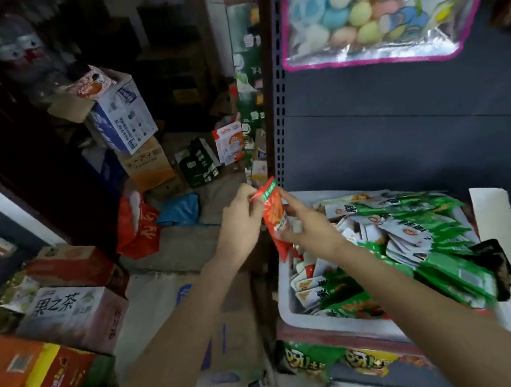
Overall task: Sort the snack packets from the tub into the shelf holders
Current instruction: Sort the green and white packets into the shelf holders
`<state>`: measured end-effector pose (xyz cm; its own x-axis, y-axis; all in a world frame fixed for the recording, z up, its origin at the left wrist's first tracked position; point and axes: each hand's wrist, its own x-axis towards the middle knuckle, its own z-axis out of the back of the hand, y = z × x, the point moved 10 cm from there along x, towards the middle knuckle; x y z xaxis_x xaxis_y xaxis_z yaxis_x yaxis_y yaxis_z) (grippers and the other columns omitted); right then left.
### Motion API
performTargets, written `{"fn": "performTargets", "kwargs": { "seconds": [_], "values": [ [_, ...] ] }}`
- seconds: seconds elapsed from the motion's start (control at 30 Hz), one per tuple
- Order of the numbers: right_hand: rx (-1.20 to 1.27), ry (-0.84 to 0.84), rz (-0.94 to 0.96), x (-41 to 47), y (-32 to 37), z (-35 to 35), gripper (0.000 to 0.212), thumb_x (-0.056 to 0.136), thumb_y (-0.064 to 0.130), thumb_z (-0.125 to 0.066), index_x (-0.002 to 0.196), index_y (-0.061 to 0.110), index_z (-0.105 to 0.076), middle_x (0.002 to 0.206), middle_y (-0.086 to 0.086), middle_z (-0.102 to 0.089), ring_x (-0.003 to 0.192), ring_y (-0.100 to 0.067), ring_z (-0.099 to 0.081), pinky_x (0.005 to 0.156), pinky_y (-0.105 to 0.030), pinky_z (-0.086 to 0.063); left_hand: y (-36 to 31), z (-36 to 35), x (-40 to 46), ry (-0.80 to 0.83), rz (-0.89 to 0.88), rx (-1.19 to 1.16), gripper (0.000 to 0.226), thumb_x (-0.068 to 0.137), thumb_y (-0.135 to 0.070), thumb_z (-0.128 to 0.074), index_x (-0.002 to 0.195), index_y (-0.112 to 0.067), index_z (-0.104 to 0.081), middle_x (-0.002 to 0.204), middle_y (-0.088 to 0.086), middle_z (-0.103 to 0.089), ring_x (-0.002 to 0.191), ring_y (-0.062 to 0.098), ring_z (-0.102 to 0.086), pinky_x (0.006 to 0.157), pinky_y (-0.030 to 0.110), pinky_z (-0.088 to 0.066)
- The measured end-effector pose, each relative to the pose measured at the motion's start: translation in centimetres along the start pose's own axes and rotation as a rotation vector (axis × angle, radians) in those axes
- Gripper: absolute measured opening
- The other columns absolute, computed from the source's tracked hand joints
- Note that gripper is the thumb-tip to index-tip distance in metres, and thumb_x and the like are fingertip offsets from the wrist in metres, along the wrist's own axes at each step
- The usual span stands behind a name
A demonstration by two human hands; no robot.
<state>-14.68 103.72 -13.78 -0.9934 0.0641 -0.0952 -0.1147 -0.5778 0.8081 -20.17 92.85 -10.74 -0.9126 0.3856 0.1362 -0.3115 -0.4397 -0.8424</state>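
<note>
Both hands grip one small red foil snack packet w/ green top band (274, 215), held upright just above the white plastic tub's (289, 304) left edge: left hand (241, 225) pinches the top corner, right hand (307, 226) holds the lower side. Prob light, crinkly, a bit slick; best pinched at sealed edges. Tub full of green and white packets (419, 235).

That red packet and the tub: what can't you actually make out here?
Head view only:
- Red packet: print too blurred to read; left hand and right hand cover its edges.
- White tub: its bottom is buried under green packets.
- Shelf holders: none clearly in view.
- Black object beside the tub: too dark to identify.
</note>
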Motion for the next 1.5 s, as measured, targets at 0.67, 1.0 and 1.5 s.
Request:
{"fn": "performTargets", "kwargs": {
  "seconds": [0.67, 1.0, 1.5],
  "values": [
    [0.956, -0.794, -0.259, -14.0, -7.8, 15.2, 0.009, 0.084, 0.008, -0.066, 0.090, 0.003, -0.062, 0.076, -0.008, -0.064, 0.059, -0.012, -0.063, 0.054, -0.025, -0.053, -7.1, -11.1, -1.5, 0.358, 0.278, -0.686, 0.022, 0.084, 0.008, -0.061, 0.098, -0.009, -0.055, 0.096, 0.007, -0.063, 0.079, 0.010, -0.062, 0.063, 0.016, -0.056],
    [0.765, -0.794, -0.237, -22.6, -14.9, 26.8, 0.012, 0.089, 0.004, -0.059, 0.098, 0.012, -0.059, 0.084, -0.005, -0.064, 0.069, -0.014, -0.065, 0.053, -0.026, -0.056, -15.8, -24.5, -4.6, 0.310, 0.187, -0.397, 0.028, 0.083, -0.004, -0.068, 0.082, -0.021, -0.045, 0.076, -0.006, -0.055, 0.064, 0.007, -0.057, 0.062, 0.035, -0.054],
    [-0.153, -0.657, -0.127, -20.5, -15.1, 37.1, 0.034, 0.090, 0.022, -0.061, 0.120, 0.006, -0.057, 0.118, -0.011, -0.063, 0.104, -0.025, -0.063, 0.085, -0.028, -0.049, -23.0, -33.1, 0.4, 0.423, -0.319, 0.356, 0.037, 0.092, 0.001, -0.042, 0.124, -0.011, -0.056, 0.133, 0.007, -0.051, 0.124, 0.022, -0.044, 0.103, 0.031, -0.034]
  ]
}}
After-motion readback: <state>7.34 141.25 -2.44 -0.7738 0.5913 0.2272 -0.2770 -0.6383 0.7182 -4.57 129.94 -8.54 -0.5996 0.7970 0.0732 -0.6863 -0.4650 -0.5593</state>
